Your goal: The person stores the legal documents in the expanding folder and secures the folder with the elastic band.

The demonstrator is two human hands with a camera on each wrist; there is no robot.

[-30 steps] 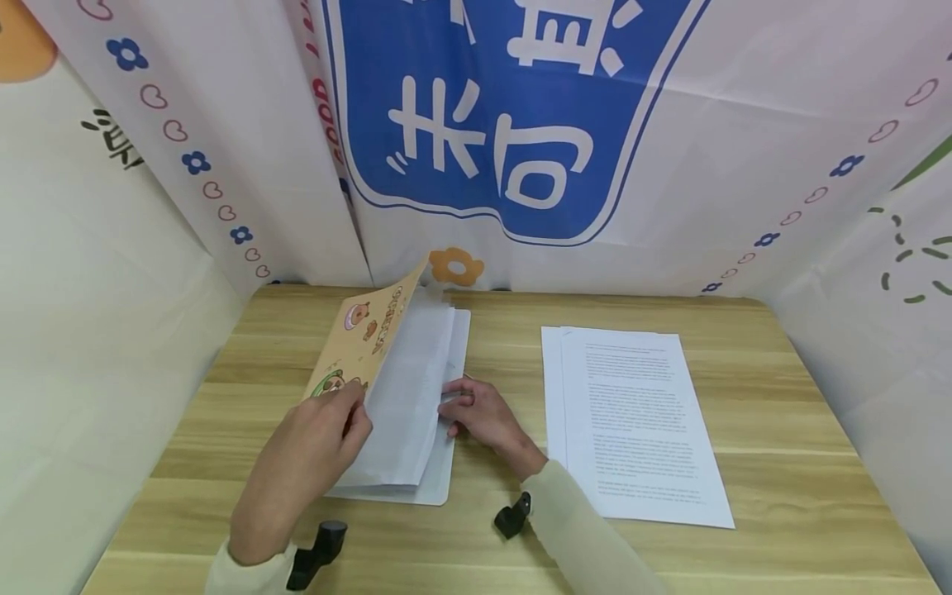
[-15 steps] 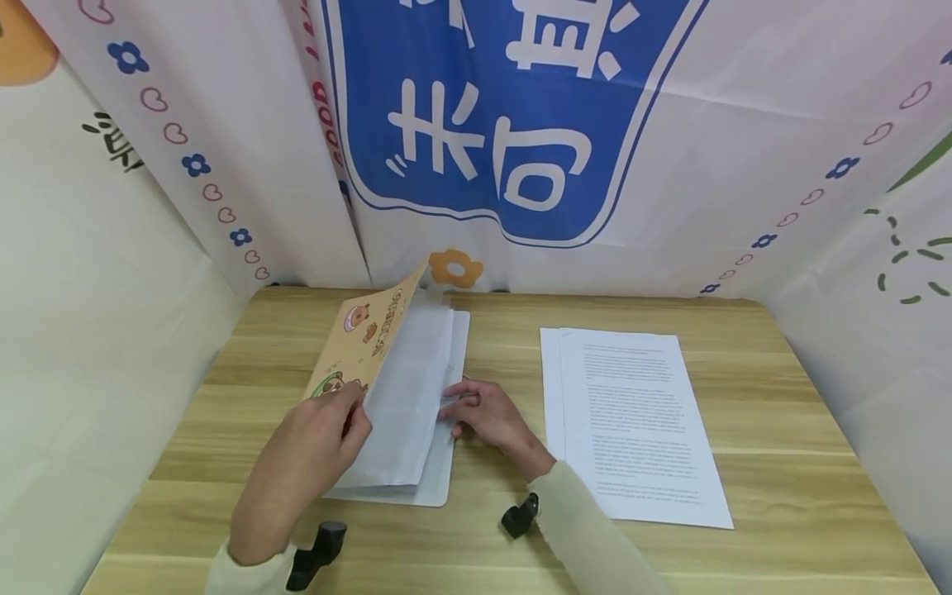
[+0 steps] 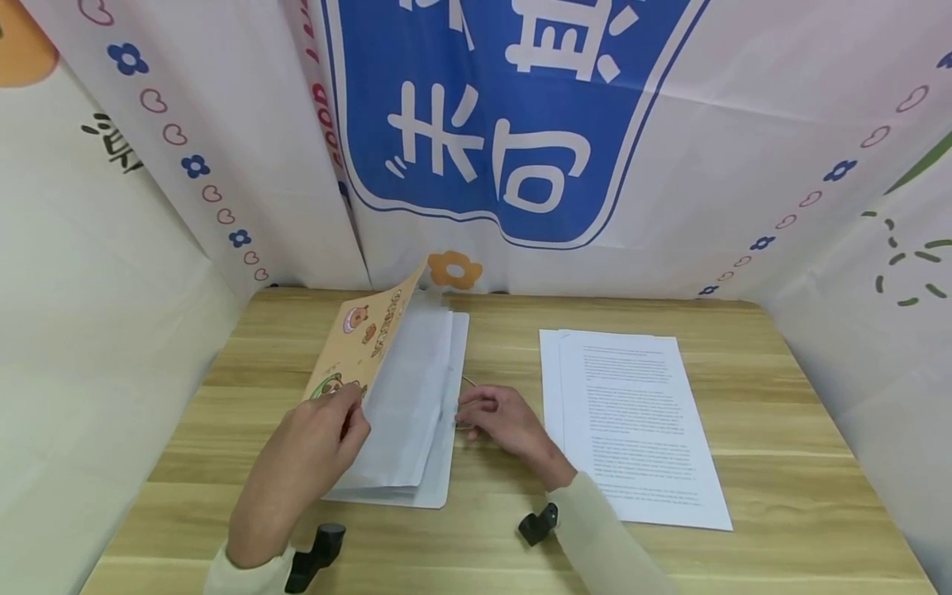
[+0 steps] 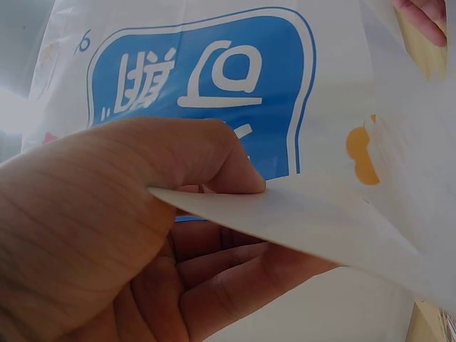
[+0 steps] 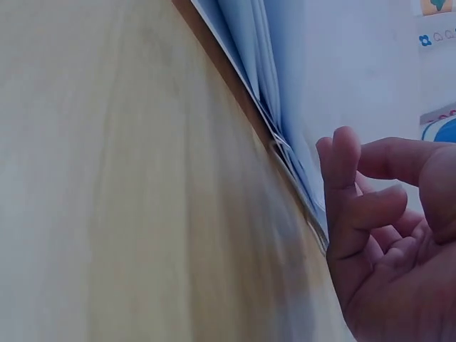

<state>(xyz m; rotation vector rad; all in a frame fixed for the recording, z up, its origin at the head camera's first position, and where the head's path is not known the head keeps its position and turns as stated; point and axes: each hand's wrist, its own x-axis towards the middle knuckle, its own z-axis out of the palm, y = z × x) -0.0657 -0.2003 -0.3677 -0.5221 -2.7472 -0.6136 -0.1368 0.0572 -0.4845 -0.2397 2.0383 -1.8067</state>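
A folder with a tan cartoon cover (image 3: 375,330) and a pale back (image 3: 439,479) lies on the left half of the table. My left hand (image 3: 316,450) pinches the lifted cover near its lower corner. In the left wrist view, the white sheet edge (image 4: 285,221) passes between my thumb and fingers (image 4: 235,281). Several pages or sleeves (image 3: 402,421) show under the cover. Beside the folder's right edge is my right hand (image 3: 506,421), its fingers bent loosely, nothing visible between them. A thin cord (image 5: 296,185) runs along the folder edge and passes behind these fingers.
Printed sheets (image 3: 640,430) lie stacked, slightly offset, to the right of my right hand, with my sleeve (image 3: 602,529) over their lower left corner. The wooden table (image 3: 788,463) is enclosed by printed cloth (image 3: 692,190) behind and at both sides.
My right hand has drawn a little to the right, away from the folder's pages, and more of the cord shows. My left hand and the raised cover stay in place.
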